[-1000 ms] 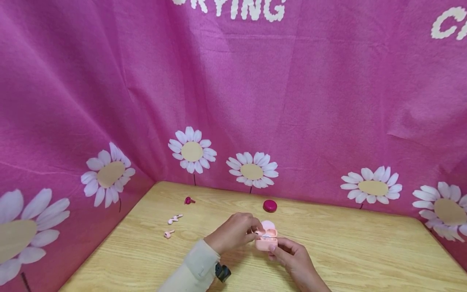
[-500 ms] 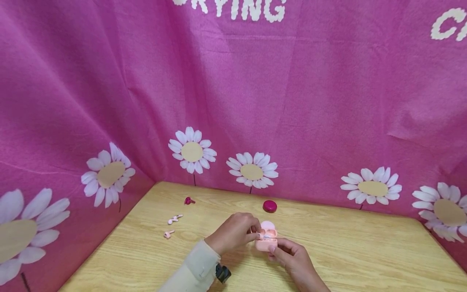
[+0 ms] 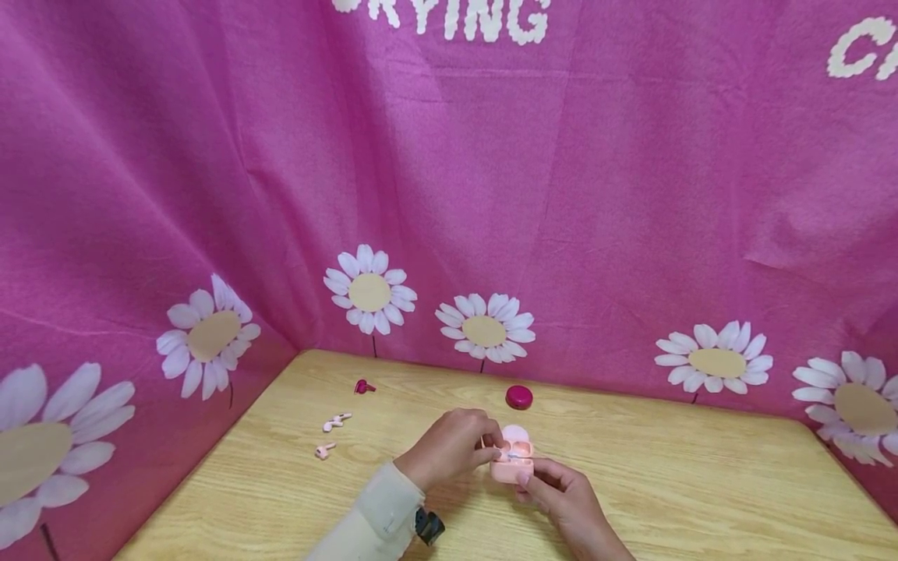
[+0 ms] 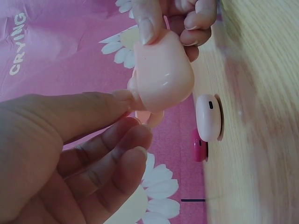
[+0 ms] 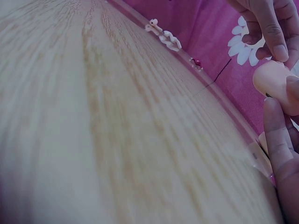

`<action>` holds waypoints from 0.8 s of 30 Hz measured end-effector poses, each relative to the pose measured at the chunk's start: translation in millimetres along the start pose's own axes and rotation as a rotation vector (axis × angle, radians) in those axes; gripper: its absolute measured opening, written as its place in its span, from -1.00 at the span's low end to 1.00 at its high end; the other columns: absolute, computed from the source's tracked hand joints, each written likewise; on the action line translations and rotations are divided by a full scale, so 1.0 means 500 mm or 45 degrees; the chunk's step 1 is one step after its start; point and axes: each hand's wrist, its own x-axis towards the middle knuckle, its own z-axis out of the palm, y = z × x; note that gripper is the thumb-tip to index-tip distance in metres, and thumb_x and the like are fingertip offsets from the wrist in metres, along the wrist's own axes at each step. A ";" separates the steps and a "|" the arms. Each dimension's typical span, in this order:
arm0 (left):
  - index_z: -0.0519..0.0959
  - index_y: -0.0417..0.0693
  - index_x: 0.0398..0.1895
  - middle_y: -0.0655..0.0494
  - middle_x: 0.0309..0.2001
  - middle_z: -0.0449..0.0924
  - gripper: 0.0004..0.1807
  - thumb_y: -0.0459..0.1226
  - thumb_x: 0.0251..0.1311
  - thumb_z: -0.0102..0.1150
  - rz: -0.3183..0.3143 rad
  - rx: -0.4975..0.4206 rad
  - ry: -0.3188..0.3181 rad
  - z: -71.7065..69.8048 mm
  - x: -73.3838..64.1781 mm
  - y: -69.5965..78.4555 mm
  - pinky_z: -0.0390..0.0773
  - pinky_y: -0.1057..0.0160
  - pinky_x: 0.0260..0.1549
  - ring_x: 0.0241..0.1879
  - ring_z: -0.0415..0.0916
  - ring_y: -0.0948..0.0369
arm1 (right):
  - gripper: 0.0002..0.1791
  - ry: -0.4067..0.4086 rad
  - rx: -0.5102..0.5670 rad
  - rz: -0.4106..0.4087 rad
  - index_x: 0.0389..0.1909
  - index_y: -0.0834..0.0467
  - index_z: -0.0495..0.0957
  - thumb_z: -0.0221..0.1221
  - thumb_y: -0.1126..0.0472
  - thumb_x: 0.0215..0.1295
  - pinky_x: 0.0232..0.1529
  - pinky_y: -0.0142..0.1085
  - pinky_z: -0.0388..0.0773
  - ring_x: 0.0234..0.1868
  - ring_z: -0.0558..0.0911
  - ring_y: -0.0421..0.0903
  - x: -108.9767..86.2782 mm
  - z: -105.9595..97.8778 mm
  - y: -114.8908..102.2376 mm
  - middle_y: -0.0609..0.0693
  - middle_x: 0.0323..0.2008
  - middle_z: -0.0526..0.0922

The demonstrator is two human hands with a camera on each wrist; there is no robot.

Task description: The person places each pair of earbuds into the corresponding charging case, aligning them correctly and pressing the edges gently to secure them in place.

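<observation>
Held by my right hand [image 3: 571, 506] is a peach earbud case [image 3: 512, 471], its lid raised; it is clear of the table in the left wrist view. The right thumb lies on its front face and the fingers on its side. At the left slot my left hand [image 3: 452, 446] pinches a peach earbud [image 4: 133, 87] between thumb and fingers, right at the case's opening. Most of that earbud is hidden by fingertips and case. In the right wrist view the case [image 5: 273, 84] shows its rounded base with a small dark port.
Behind the held case a pale pink case [image 4: 208, 119] stands on the wooden table [image 3: 673, 483], with a magenta case [image 3: 519, 396] farther back. To the left lie a magenta earbud [image 3: 363, 386] and pale pink earbuds [image 3: 337, 421]. A pink daisy-print cloth [image 3: 596, 234] walls the table.
The left fingertips have pressed slightly lower at the left slot, and the earbud's dark spot seen earlier is out of sight. The right hand and case have stayed in place.
</observation>
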 end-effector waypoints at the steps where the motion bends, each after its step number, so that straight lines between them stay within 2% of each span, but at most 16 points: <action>1: 0.71 0.06 -0.33 0.40 -0.46 0.54 -0.93 -0.24 0.11 0.38 0.001 0.000 0.000 0.000 0.000 0.000 0.40 0.51 -0.38 -0.42 0.48 0.42 | -0.56 0.003 -0.003 0.003 0.04 0.53 0.46 0.24 0.30 0.25 -0.15 -0.28 0.63 -0.28 0.66 -0.12 0.000 0.000 0.000 0.08 -0.24 0.64; 11: 0.71 0.05 -0.34 0.39 -0.46 0.56 -0.93 -0.25 0.10 0.39 -0.001 -0.001 0.003 0.000 -0.002 -0.001 0.40 0.54 -0.41 -0.44 0.47 0.43 | -0.54 -0.010 0.012 0.009 0.07 0.54 0.44 0.24 0.31 0.26 -0.11 -0.26 0.62 -0.24 0.66 -0.11 -0.002 0.000 -0.002 0.10 -0.20 0.64; 24: 0.70 0.05 -0.23 0.36 -0.42 0.61 -0.82 -0.26 0.06 0.42 -0.022 -0.069 -0.071 0.002 -0.002 -0.006 0.44 0.54 -0.42 -0.42 0.50 0.44 | -0.57 -0.040 0.055 0.008 0.06 0.53 0.44 0.21 0.31 0.28 -0.05 -0.23 0.60 -0.18 0.66 -0.13 -0.001 -0.005 0.000 0.05 -0.17 0.64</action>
